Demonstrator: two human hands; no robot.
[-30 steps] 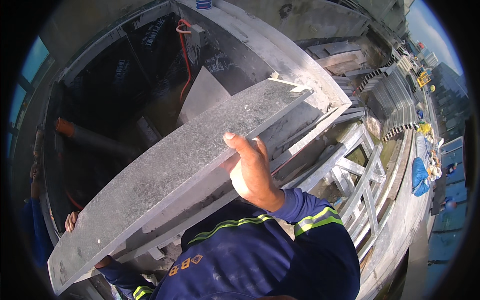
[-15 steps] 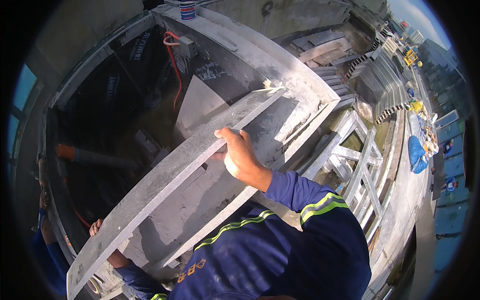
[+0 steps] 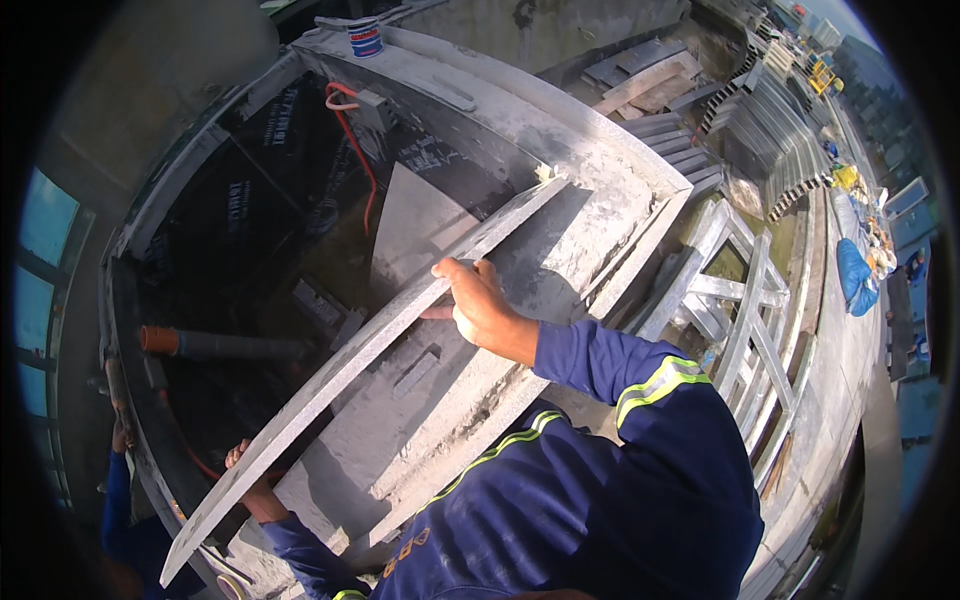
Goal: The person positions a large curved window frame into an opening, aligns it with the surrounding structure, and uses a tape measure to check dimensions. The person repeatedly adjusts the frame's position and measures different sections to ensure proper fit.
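A long grey stone slab [image 3: 300, 418] slants across the middle, tilted up so its top face shows only as a narrow strip. My right hand [image 3: 485, 308] grips its near edge past the middle, the thumb on top and fingers beneath. Lower left, my left hand [image 3: 250, 478] holds the slab near its closer end; part of that hand is hidden behind it. The slab's far end rests on or just at the wide concrete ledge [image 3: 610, 190]. Under the raised slab a rough mortar-smeared surface [image 3: 430, 430] shows, with a small grey bar-shaped piece [image 3: 416, 372] on it.
Beyond the slab lies a dark lined pit with an orange-ended pipe [image 3: 160, 340], a red hose [image 3: 350, 135] and a pale triangular board [image 3: 415, 215]. A tin [image 3: 365, 38] stands on the ledge. Metal framing [image 3: 740, 300] lies right. A co-worker's blue sleeve [image 3: 117, 500] is far left.
The slab has been tipped further onto its edge, so less of its top face and more of the mortared surface below shows. Both hands keep hold. The view has shifted slightly.
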